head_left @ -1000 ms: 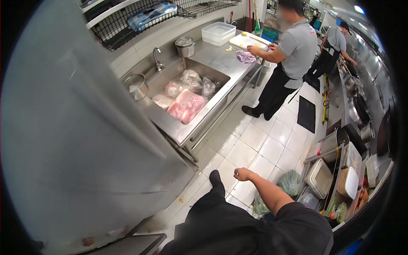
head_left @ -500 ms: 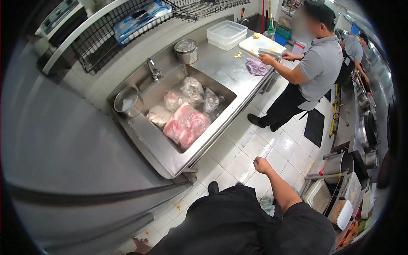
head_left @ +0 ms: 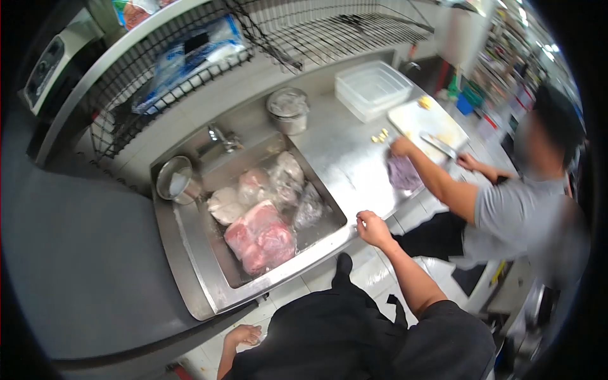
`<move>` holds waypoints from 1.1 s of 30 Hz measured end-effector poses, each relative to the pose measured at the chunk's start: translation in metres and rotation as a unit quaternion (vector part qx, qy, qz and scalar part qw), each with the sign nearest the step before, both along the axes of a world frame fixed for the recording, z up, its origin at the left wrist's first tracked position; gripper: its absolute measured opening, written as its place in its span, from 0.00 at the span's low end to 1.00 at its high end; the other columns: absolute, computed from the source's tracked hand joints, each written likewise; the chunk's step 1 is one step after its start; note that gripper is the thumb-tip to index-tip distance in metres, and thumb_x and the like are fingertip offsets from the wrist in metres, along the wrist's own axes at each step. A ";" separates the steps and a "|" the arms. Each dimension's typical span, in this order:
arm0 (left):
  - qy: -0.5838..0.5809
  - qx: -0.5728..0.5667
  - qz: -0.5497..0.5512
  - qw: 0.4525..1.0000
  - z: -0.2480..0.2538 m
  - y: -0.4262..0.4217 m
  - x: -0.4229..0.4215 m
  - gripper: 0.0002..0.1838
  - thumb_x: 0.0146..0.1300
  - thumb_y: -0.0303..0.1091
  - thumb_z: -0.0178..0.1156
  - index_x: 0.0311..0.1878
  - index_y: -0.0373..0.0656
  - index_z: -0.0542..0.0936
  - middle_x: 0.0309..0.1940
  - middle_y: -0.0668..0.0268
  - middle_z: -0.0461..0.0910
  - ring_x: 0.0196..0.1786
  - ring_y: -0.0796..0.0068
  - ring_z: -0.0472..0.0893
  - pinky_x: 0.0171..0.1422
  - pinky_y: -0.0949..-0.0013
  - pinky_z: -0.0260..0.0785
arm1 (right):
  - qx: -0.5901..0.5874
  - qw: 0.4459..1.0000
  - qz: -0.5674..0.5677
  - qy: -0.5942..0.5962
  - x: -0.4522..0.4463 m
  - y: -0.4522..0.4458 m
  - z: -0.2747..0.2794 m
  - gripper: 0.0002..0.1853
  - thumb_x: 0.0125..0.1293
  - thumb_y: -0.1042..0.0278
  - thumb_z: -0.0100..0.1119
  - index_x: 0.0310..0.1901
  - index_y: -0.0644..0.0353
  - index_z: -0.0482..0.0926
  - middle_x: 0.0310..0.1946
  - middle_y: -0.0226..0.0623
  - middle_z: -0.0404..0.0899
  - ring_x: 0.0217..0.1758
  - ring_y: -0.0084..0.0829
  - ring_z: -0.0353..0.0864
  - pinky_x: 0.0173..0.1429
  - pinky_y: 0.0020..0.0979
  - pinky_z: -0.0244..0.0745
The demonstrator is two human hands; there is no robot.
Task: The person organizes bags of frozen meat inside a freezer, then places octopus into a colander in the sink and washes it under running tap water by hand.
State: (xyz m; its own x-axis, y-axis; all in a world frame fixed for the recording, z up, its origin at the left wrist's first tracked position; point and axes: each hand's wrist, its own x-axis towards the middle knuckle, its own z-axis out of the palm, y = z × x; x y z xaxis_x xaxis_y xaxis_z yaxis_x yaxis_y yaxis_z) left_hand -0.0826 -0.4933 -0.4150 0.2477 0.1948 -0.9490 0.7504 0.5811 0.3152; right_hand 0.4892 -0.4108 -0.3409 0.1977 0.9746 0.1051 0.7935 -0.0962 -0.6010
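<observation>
My right hand point(head_left: 373, 229) hangs just off the front edge of the steel sink counter point(head_left: 354, 196), its fingers curled in with nothing visible in them. Low beside my apron is my left hand point(head_left: 245, 334), its fingers loosely bent and apart, with nothing evident in the palm. In the sink basin point(head_left: 237, 277) lie a large pink piece of meat point(head_left: 261, 237) in clear plastic and several other bagged pieces point(head_left: 253, 184). A faucet point(head_left: 225, 138) rises behind them. Metal pots stand at the left corner point(head_left: 178, 180) and behind the basin point(head_left: 289, 110).
To the right, a co-worker point(head_left: 506, 209) holds a knife point(head_left: 438, 145) over a white cutting board point(head_left: 411, 120). A purple cloth point(head_left: 404, 172) and a clear plastic tub point(head_left: 372, 90) are on the counter. A wire shelf point(head_left: 342, 28) hangs above; a grey steel surface point(head_left: 95, 266) borders my left.
I have come closer to the sink. My right hand has risen toward the counter edge, and more of my left hand shows. The co-worker's arm now reaches over the cloth.
</observation>
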 end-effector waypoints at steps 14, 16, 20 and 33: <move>-0.220 0.299 0.444 0.816 0.064 0.229 0.200 0.08 0.66 0.31 0.58 0.46 0.39 0.78 0.39 0.64 0.82 0.37 0.75 0.80 0.38 0.73 0.74 | -0.010 0.971 0.237 0.033 0.015 0.105 -0.005 0.07 0.60 0.71 0.54 0.36 0.64 0.77 0.32 0.50 0.77 0.40 0.51 0.77 0.45 0.45 0.73; -0.139 0.356 0.471 0.795 0.025 0.289 0.209 0.05 0.65 0.28 0.57 0.42 0.39 0.79 0.33 0.67 0.81 0.36 0.77 0.80 0.37 0.73 0.73 | -0.040 0.970 0.239 0.030 0.010 0.086 -0.001 0.07 0.61 0.69 0.55 0.38 0.63 0.77 0.31 0.50 0.77 0.39 0.51 0.77 0.44 0.45 0.74; -0.152 0.428 0.322 0.831 0.024 0.402 0.269 0.06 0.63 0.31 0.60 0.40 0.39 0.80 0.30 0.66 0.80 0.31 0.78 0.80 0.30 0.73 0.71 | -0.066 0.978 0.195 0.025 0.019 0.043 -0.005 0.08 0.61 0.68 0.56 0.38 0.64 0.77 0.31 0.48 0.77 0.39 0.50 0.77 0.44 0.45 0.75; -0.049 0.493 0.309 0.812 0.101 0.588 0.445 0.16 0.50 0.30 0.62 0.41 0.31 0.78 0.37 0.50 0.81 0.35 0.61 0.83 0.38 0.64 0.76 | -0.126 0.992 -0.026 0.020 0.029 0.007 0.028 0.07 0.60 0.71 0.56 0.37 0.64 0.77 0.31 0.47 0.77 0.39 0.48 0.77 0.43 0.43 0.73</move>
